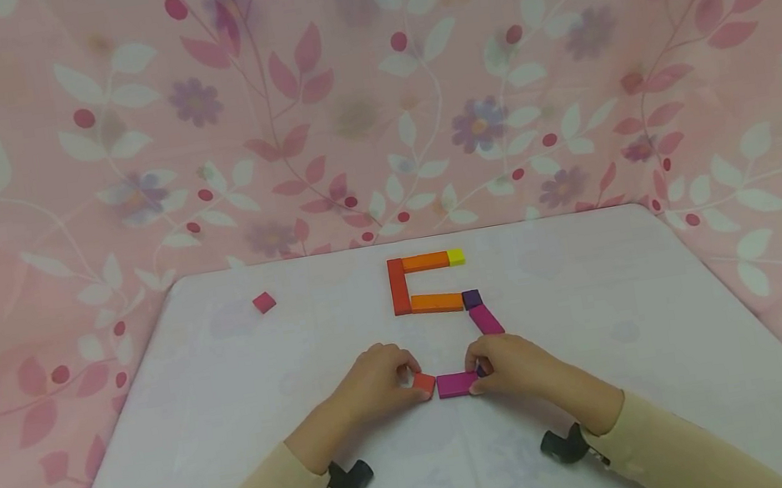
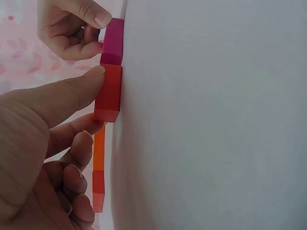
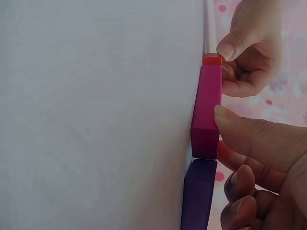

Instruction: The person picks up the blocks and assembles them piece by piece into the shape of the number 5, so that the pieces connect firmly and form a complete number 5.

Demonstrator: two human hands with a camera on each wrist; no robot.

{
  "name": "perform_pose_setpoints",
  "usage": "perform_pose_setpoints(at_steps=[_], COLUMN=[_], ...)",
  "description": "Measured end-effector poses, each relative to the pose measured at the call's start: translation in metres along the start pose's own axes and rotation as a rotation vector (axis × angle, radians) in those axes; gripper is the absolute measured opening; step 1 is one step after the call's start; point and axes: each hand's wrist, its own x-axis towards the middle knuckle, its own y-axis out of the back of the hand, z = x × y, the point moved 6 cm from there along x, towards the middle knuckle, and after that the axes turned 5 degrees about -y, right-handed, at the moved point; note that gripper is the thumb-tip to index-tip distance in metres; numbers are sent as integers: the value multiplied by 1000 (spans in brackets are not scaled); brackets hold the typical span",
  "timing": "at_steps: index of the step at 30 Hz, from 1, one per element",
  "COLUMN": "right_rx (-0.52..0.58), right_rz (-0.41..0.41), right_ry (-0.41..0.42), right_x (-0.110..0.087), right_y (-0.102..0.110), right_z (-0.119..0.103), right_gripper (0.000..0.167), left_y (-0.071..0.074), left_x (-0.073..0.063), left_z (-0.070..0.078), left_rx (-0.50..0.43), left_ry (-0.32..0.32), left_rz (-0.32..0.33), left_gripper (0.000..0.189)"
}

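My left hand point(image 1: 375, 383) pinches a small red-orange block point(image 1: 424, 384) between thumb and fingers, low over the white table. Just right of it lies a magenta block point(image 1: 456, 385), its right end held by the thumb and forefinger of my right hand point(image 1: 519, 366). In the right wrist view a dark purple block point(image 3: 198, 194) stands at the near end of the magenta one; the right fingers mostly cover it in the head view. Seen from the left wrist, the red-orange block point(image 2: 108, 92) lines up end to end with the magenta block point(image 2: 113, 42).
Behind the hands, a red bar point(image 1: 398, 287), an upper orange bar point(image 1: 426, 261), a yellow block point(image 1: 456, 257), a lower orange bar point(image 1: 437, 303), a purple cube point(image 1: 472, 298) and a slanted magenta bar point(image 1: 487, 320) form an angular outline. A pinkish-red block point(image 1: 264, 302) lies far left.
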Motion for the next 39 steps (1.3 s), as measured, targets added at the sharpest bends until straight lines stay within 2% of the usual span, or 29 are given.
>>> perform_pose_setpoints(at_steps=[16, 39], right_rx=[13, 24], right_rz=[-10, -11], right_ry=[-13, -21], right_x=[2, -1], right_y=[1, 2], right_z=[1, -1], right_gripper=[22, 22], left_y=[1, 0], left_x=[0, 0], left_z=[1, 0], left_rx=[0, -13], left_ry=[19, 5], left_rz=[-16, -18], left_gripper=[30, 30])
